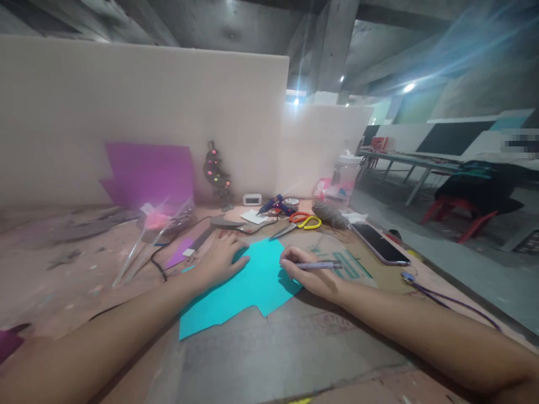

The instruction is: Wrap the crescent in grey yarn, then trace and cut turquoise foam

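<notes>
A cut piece of turquoise paper (pixel 248 286) lies on a flattened cardboard sheet (pixel 261 359) in front of me. My left hand (pixel 225 258) rests flat on the paper's left side, its fingers stretched out. Near the paper's right edge, my right hand (pixel 305 269) is closed around a pen (pixel 322 265), whose writing tip is hidden by the fingers. Just beyond the paper sit scissors (pixel 301 223) with one orange and one yellow handle, blades pointing toward the paper.
Along the back are a glue gun (pixel 278 205), a small white digital clock (pixel 252 200), a ball of grey yarn (pixel 330 214) and a lidded clear jar (pixel 343 174). A phone (pixel 381 244) lies at right. Purple sheets (pixel 151 174) lean on the partition. A person sits at far right.
</notes>
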`<state>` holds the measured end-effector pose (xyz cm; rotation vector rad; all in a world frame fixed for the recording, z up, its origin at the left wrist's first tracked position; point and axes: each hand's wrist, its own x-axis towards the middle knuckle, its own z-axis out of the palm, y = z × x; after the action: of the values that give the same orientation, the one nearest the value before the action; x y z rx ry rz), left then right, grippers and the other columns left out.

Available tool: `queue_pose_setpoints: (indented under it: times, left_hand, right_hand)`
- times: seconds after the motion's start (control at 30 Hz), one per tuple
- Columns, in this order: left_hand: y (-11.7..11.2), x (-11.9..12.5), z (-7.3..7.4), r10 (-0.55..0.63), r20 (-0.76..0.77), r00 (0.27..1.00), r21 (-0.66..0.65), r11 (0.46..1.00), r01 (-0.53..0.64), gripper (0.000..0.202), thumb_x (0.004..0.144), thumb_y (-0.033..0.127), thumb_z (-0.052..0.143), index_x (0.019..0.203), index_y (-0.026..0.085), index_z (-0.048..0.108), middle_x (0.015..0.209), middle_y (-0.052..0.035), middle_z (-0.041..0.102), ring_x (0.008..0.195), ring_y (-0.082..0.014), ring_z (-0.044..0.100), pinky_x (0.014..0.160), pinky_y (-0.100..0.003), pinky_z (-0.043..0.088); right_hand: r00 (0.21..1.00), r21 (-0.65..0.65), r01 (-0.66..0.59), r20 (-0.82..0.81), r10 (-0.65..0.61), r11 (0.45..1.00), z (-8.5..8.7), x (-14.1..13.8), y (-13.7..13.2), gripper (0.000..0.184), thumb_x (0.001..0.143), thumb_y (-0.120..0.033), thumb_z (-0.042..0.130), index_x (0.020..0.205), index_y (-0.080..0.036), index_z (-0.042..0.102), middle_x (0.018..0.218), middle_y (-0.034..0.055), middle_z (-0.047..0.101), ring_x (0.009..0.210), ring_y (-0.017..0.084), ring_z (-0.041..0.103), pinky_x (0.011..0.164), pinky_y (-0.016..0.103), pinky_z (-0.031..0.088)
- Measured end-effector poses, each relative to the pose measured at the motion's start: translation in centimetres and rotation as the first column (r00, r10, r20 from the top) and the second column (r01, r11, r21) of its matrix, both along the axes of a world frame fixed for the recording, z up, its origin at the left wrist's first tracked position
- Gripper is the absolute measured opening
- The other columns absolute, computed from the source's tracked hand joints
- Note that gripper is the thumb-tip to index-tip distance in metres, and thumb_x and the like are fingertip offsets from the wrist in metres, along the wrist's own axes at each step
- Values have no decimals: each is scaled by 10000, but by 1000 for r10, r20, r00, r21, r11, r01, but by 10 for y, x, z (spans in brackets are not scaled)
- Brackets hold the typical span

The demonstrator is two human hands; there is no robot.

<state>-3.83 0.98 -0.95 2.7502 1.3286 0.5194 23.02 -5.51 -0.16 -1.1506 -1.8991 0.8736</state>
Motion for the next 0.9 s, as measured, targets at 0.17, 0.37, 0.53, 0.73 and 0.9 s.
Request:
queue_pose_setpoints:
  times: [0.17,0.37,0.53,0.73,0.9]
  left_hand:
    - [1,-2,0,-10,2,1000,7,1000,10,367,1004,417,500,1228,184,675,1265,-142,653,1238,-335,574,1063,-496,459]
    - [6,-3,-3,-42,2,999,13,999,42,383,1011,419,485,1227,167,676,1254,-151,657,1215,-340,582,1053,-509,459]
    - [8,-5,-2,-65,-12,998,46,997,66,403,1017,452,469,1209,177,692,1250,-143,660,1230,-353,564,1070,-518,430]
    - [8,-5,-3,-59,-55,997,74,995,63,432,1030,456,449,1239,164,690,1255,-150,657,1217,-348,564,1056,-504,437]
    - [4,-1,4,-54,-85,995,59,997,59,441,1033,446,443,1271,166,686,1253,-154,658,1228,-356,569,1057,-509,436]
  right_hand:
    - [998,-1,42,-52,-42,999,1,10,10,249,920,-449,616,880,-205,583,709,-33,550,639,132,505,565,254,379]
    - [976,-32,149,-155,-153,988,-4,23,28,282,932,-495,591,872,-222,550,639,-51,523,557,120,461,512,254,335]
    - [988,11,127,-94,-126,992,-11,27,32,285,951,-486,584,896,-207,575,708,-43,541,616,121,481,547,250,363]
    - [988,0,137,-78,-136,991,-7,25,28,250,966,-458,552,906,-215,559,703,-47,522,611,125,460,545,252,352]
    - [989,25,142,27,-143,990,6,21,21,249,921,-463,573,879,-217,571,760,-27,565,672,144,518,606,265,411]
